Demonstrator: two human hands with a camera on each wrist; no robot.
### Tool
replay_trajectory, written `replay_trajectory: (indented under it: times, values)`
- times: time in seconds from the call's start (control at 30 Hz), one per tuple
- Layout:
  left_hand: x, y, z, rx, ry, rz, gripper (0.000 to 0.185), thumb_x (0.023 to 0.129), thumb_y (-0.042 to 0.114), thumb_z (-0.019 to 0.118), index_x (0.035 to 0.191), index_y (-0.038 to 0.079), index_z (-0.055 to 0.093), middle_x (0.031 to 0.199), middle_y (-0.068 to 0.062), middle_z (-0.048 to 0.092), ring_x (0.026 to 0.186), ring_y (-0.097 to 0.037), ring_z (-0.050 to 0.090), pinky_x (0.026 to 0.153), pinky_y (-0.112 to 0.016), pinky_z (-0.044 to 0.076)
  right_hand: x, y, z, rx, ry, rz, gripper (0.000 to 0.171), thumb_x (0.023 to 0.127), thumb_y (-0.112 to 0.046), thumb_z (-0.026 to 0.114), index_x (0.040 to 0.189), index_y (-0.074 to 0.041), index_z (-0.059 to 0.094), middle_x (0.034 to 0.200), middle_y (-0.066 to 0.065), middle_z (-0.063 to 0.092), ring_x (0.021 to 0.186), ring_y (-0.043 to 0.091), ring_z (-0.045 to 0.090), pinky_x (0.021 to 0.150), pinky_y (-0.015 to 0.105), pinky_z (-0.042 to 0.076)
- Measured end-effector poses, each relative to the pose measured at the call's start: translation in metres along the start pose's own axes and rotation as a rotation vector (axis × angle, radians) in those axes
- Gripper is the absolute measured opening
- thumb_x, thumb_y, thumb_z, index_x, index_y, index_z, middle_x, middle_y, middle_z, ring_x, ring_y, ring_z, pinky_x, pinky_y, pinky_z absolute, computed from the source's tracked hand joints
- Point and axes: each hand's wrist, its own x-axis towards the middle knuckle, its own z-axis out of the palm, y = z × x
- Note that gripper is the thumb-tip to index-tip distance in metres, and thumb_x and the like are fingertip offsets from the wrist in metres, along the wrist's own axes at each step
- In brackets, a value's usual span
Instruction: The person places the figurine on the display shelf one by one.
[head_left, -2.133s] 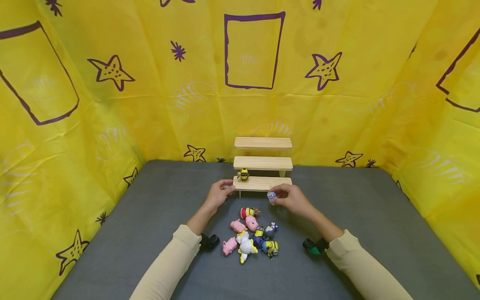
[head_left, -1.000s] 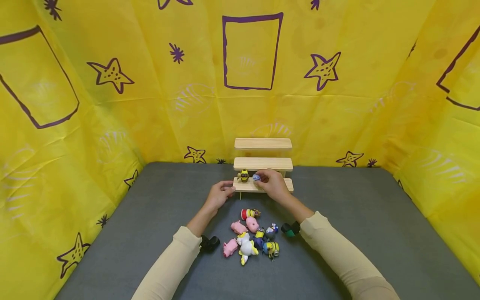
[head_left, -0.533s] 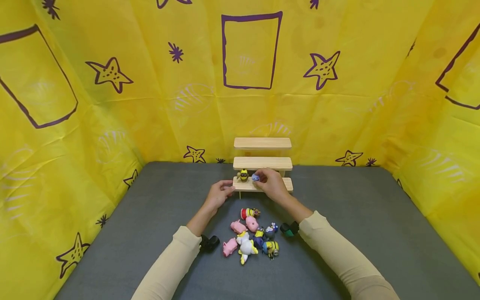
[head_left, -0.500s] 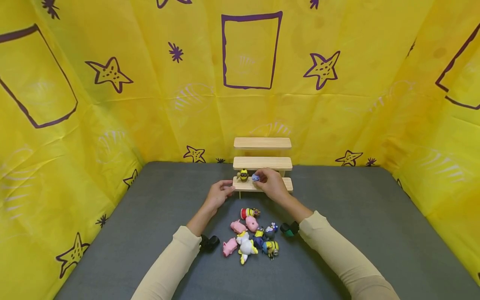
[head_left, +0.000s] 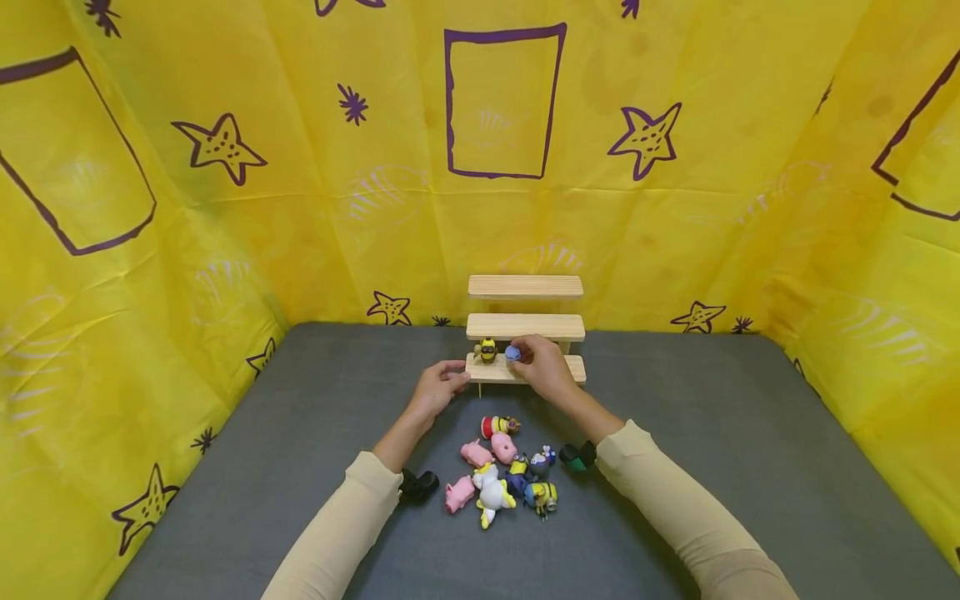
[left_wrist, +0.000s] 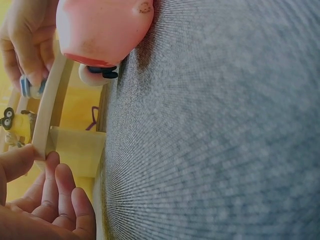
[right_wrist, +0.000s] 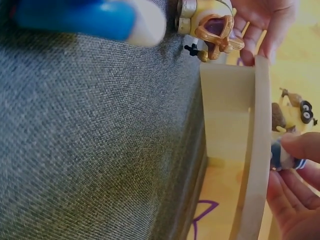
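Head, vs approx. 2 s ago: blue-white fig. (head_left: 513,353) up from in front of bottom shelf (head_left: 491,372) to over it, pinched in R hand (head_left: 547,368); L hand (head_left: 435,390) still pinching that shelf's L end. 3 shelves (head_left: 525,326), 1 yellow-black fig. (head_left: 487,350) betw. hands; 8 toys (head_left: 492,493) on worktop (head_left: 315,417) this side of hands, incl. 3 pink pigs (head_left: 460,494). L wrist: pink toy (left_wrist: 107,30) above L hand, cut off. R wrist: blue-white fig. part-hidden by R hand; blue blur (right_wrist: 80,20) top L, can't ID.

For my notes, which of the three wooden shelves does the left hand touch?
The lowest shelf: the left hand pinches its left end, apart from both higher shelves.
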Motion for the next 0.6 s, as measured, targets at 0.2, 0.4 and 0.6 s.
replay_trajectory:
  times: [0.2, 0.4, 0.6]
  values:
    - [-0.0007, 0.0004, 0.0004, -0.002, 0.000, 0.004, 0.035, 0.095, 0.018, 0.063, 0.128, 0.006, 0.061, 0.106, -0.016, 0.069, 0.093, -0.024, 0.065, 0.082, -0.034, 0.050, 0.0009, -0.0003, 0.0007, -0.021, 0.005, 0.026, 0.030, 0.079, -0.003, 0.077, 0.106, 0.004, 0.067, 0.093, 0.017, 0.070, 0.081, 0.026, 0.066, 0.075, 0.039, 0.055]
    - [-0.0007, 0.0000, 0.0005, -0.004, 0.000, 0.009, 0.035, 0.095, 0.018, 0.063, 0.127, 0.006, 0.061, 0.106, -0.016, 0.069, 0.092, -0.024, 0.065, 0.081, -0.034, 0.050, 0.0016, -0.0012, 0.0016, -0.045, 0.010, 0.060, 0.028, 0.078, -0.005, 0.079, 0.103, 0.002, 0.067, 0.089, 0.014, 0.070, 0.078, 0.022, 0.065, 0.072, 0.035, 0.054]
    - [0.0007, -0.0012, 0.0008, -0.010, 0.003, 0.015, 0.034, 0.095, 0.018, 0.063, 0.127, 0.005, 0.061, 0.105, -0.016, 0.070, 0.092, -0.024, 0.065, 0.079, -0.033, 0.050, 0.0021, -0.0007, 0.0021, -0.058, 0.012, 0.077, 0.031, 0.078, -0.007, 0.079, 0.106, 0.002, 0.066, 0.087, 0.013, 0.069, 0.078, 0.023, 0.065, 0.072, 0.036, 0.053]
